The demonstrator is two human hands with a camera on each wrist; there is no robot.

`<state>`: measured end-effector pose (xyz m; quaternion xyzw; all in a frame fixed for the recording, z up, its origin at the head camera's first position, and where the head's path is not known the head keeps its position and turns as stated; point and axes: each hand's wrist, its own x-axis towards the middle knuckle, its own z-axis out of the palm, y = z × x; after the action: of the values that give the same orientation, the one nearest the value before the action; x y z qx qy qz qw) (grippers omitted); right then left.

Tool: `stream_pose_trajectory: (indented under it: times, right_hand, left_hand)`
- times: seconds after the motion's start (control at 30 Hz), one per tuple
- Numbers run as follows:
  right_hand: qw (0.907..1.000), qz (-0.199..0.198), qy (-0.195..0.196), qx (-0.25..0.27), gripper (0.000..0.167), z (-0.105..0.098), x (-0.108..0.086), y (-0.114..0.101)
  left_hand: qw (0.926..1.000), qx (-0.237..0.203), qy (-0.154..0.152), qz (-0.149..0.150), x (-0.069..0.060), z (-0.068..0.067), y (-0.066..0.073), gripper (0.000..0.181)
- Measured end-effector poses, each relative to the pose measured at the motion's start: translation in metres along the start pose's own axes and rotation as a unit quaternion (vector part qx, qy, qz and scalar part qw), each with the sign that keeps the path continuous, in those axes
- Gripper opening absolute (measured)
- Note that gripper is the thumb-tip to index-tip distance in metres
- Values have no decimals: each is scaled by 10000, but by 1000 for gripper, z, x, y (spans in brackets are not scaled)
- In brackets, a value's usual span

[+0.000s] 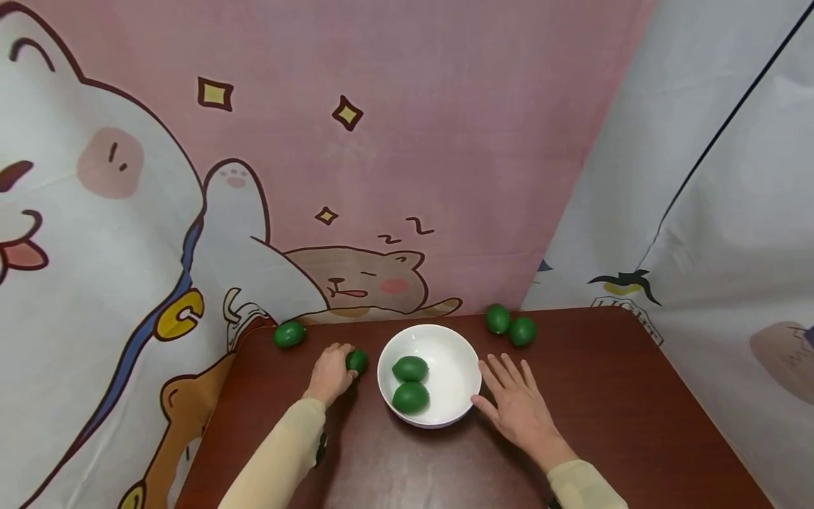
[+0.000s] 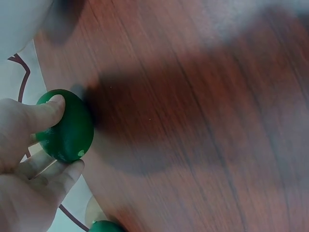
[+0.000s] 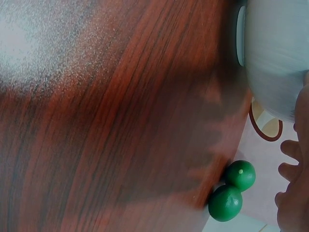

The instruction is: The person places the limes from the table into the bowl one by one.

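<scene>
A white bowl (image 1: 454, 375) stands on the brown table with two green lime-like fruits (image 1: 410, 398) inside, toward its left. Left of the bowl, my left hand (image 1: 330, 375) pinches another green fruit (image 1: 357, 361) between thumb and fingers; the left wrist view shows that fruit (image 2: 72, 128) between the thumb and fingertips. My right hand (image 1: 521, 413) is at the bowl's right side, fingers spread and straight, thumb at the rim. In the right wrist view the bowl (image 3: 277, 53) fills the upper right, with part of the right hand (image 3: 295, 179) at the edge.
One green fruit (image 1: 289, 334) lies at the table's back left corner. Two more green fruits (image 1: 498, 319) lie side by side at the back edge, right of the bowl. Behind the table (image 1: 610, 396) hangs a cloth (image 1: 477, 141) printed with cartoon animals.
</scene>
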<state>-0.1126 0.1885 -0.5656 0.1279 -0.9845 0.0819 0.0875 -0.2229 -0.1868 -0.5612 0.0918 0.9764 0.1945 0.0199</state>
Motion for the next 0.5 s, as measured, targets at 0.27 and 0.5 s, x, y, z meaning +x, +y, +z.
stream_pose_trajectory:
  times: [0.27, 0.5]
  right_hand:
    - [10000, 12, -23, -41, 72, 1, 0, 1]
    - [10000, 51, -35, 15, 72, 1, 0, 0]
  left_hand:
    - [9997, 157, 109, 182, -9, 3, 2, 49]
    - [9993, 118, 195, 298, -16, 4, 2, 49]
